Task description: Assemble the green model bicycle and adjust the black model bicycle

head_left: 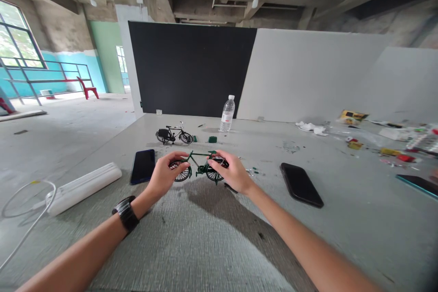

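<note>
A green model bicycle [200,164] is held upright between my two hands, just over the table. My left hand [169,169], with a dark band on its wrist, is closed on the end at the left, thumb and fingers around the wheel. On the other end, my right hand [234,171] pinches near the saddle and the right wheel. Behind them stands a black model bicycle [174,135] with a dark bag on its left end. Small green pieces [212,139] lie beside it, and tiny parts [253,171] are scattered right of my right hand.
A clear water bottle [227,114] stands at the back. Dark phones lie left [143,166] and right [301,185] of my hands. A white power strip [85,188] with a cable is at left. Plastic bags and colourful bits [386,146] clutter the far right.
</note>
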Demonstrator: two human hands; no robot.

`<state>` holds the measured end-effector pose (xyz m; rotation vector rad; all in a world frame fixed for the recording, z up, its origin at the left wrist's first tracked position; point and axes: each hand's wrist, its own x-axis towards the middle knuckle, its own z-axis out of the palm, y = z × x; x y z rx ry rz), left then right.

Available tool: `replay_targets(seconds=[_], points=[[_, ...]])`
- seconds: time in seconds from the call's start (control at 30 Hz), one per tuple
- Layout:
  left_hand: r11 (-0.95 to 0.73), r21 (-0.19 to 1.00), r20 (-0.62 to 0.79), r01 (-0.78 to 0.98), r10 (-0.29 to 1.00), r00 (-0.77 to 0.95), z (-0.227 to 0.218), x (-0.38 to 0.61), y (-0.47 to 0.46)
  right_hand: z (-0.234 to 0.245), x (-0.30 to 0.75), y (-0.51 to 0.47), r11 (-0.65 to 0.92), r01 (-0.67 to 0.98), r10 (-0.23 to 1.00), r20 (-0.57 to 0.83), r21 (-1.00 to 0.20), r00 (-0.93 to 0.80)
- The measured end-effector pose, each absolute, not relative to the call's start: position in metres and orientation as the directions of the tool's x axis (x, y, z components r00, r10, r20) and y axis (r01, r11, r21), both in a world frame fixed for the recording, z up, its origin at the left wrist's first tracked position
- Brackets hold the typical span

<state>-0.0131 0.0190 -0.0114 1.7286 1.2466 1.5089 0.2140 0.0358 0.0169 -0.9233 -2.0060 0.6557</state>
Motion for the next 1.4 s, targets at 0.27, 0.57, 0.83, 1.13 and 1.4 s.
replay_targets(seconds=[0.27,0.57,0.83,1.13,1.4], points=[[-0.434,0.871,0.456,0.231,0.888,-0.052,-0.013,-0.013,0.02,0.013,0.209,0.031,0.614,0.397,0.782,0.46,-0.682,-0.42],[-0.342,0.939,0.338,0.033,0.937,0.091,-0.009,-0.011,0.016,0.014,0.205,0.026,0.617,0.405,0.78,0.453,-0.675,-0.432],[-0.17,0.967,0.187,-0.19,0.98,0.074,-0.007,-0.012,0.011,0.017,0.212,0.032,0.577,0.345,0.805,0.446,-0.74,-0.39],[0.02,0.932,0.076,-0.362,0.965,0.25,0.008,-0.013,0.0,0.031,0.221,0.032,0.544,0.262,0.808,0.415,-0.797,-0.418],[-0.118,0.959,0.225,-0.258,0.871,0.436,0.001,-0.009,-0.005,0.031,0.212,0.024,0.545,0.261,0.791,0.384,-0.797,-0.477]])
